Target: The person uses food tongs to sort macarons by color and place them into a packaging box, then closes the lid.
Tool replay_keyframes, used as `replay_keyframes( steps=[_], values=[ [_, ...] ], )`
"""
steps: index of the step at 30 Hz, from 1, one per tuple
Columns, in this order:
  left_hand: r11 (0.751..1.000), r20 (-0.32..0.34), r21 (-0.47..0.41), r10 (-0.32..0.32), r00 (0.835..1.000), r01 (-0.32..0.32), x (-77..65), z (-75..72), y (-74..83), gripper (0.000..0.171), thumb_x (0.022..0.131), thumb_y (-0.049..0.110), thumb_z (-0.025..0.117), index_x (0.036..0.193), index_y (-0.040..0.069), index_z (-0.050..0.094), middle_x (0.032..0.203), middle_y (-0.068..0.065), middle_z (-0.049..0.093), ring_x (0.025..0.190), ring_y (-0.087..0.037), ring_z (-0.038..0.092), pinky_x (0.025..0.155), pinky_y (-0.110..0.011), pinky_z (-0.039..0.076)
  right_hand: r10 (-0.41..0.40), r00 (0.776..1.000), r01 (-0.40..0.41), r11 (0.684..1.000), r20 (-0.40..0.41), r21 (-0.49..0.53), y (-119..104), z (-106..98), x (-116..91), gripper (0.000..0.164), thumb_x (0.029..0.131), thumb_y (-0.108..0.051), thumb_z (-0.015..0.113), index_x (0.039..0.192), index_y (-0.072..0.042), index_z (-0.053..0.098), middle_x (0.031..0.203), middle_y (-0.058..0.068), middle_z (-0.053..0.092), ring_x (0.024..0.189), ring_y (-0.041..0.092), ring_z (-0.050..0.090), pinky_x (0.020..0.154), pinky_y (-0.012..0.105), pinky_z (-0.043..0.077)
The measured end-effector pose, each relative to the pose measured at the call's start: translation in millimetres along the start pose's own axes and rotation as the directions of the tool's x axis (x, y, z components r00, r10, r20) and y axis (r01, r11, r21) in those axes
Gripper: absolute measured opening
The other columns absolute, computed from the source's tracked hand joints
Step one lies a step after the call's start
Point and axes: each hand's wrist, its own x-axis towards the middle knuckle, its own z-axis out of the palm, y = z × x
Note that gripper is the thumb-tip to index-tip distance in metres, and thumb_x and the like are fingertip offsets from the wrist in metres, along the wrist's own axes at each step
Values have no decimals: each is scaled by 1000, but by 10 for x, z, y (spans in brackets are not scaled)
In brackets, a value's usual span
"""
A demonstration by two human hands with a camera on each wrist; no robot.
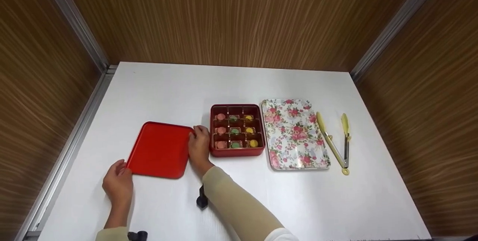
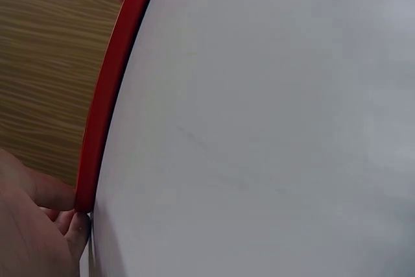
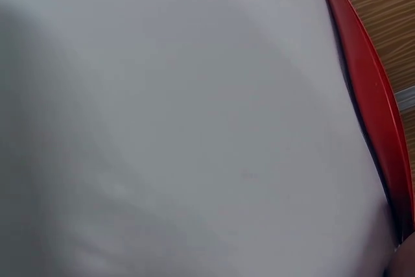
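A square red lid (image 1: 160, 150) lies flat on the white table at the left. My left hand (image 1: 118, 183) holds its near left corner, and in the left wrist view the thumb and fingers (image 2: 76, 235) close on that corner. At the far right corner my right hand (image 1: 199, 145) grips the lid's edge, mostly hidden at the border of the right wrist view. Just right of that hand stands a red box (image 1: 237, 152) with a divided insert, holding pink, green and yellow round sweets (image 1: 235, 131) in rows of compartments.
A floral tray (image 1: 295, 132) lies right of the box, close beside it. Yellow-tipped tongs (image 1: 338, 151) rest spread apart along the tray's right side. Wood-grain panels (image 1: 239, 20) enclose the table (image 1: 179, 87) at the back and both sides.
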Motion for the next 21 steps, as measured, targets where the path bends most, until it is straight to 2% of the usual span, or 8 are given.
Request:
replay_keyframes(
  steps=[2,5,7,9,13,14,21],
  values=[
    [1000,-5,5,14,1000,-14,-24,-16,-25,38,101,2,52,138,-2,56,132,-24,62,117,-32,61,98,-15,48,8,1000,-8,1000,-9,13,11,12,1,29,95,4,63,124,10,66,121,17,62,116,30,61,101,36,53],
    [1000,-6,20,23,1000,-22,-47,-23,-46,37,101,4,54,138,-2,57,131,-24,63,115,-31,62,92,-9,47,11,1000,-11,1000,-20,8,14,19,4,27,94,4,64,120,10,68,118,16,63,113,29,62,99,35,54],
    [999,5,37,4,1000,-4,-50,-25,-41,39,102,7,54,140,-1,56,132,-24,62,117,-33,61,96,-18,50,-5,1000,4,1000,-28,-29,10,16,7,23,94,4,65,115,9,71,114,15,64,110,28,62,96,34,55],
    [998,9,59,-9,1000,8,-43,-27,-41,40,102,9,54,140,-1,55,132,-24,61,117,-34,61,95,-22,52,-33,999,29,996,-38,-86,5,22,10,19,93,2,66,110,7,74,110,13,65,106,27,62,95,34,55],
    [997,11,82,-17,1000,16,-18,-32,-40,39,101,10,55,139,-2,56,131,-25,62,115,-35,61,86,-11,52,-59,997,50,984,-52,-169,-3,39,20,15,92,0,69,104,3,76,103,11,67,101,25,61,91,32,55],
    [996,10,87,-15,1000,15,-14,-32,-43,39,101,9,55,138,-2,57,130,-25,62,115,-35,61,82,-7,50,-57,997,47,984,-54,-174,-8,41,22,15,91,1,69,103,2,77,102,10,67,100,25,62,91,32,55],
    [998,11,62,0,1000,-1,-12,-42,-35,37,102,8,52,136,-4,58,129,-27,63,114,-37,61,69,2,41,-34,997,23,986,-62,-167,-73,29,42,16,92,3,64,102,3,77,99,11,69,98,26,66,88,33,56]
  ],
)
